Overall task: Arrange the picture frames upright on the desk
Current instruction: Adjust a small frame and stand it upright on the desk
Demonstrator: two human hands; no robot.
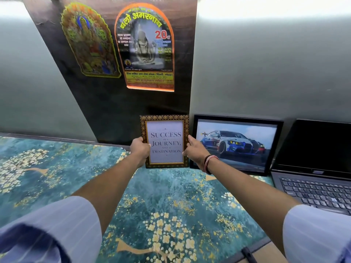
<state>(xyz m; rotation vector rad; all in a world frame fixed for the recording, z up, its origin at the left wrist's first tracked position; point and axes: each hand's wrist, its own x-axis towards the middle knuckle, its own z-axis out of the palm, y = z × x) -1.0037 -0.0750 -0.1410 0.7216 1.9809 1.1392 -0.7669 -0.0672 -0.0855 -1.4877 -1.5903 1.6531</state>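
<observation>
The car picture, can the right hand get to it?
Probably yes. The right hand rests on the quote frame's right edge, and the car picture stands right beside it with nothing between them.

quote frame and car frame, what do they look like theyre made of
Quote frame: probably wood or moulded resin, printed with a brown and gold diamond pattern and a gilt inner edge; the pane over the print looks matte. Car frame: plain thin black border, satin, plastic or painted wood, hard to say which. Its front is glossy, glass or acrylic, judging by the faint sheen low on the picture.
</observation>
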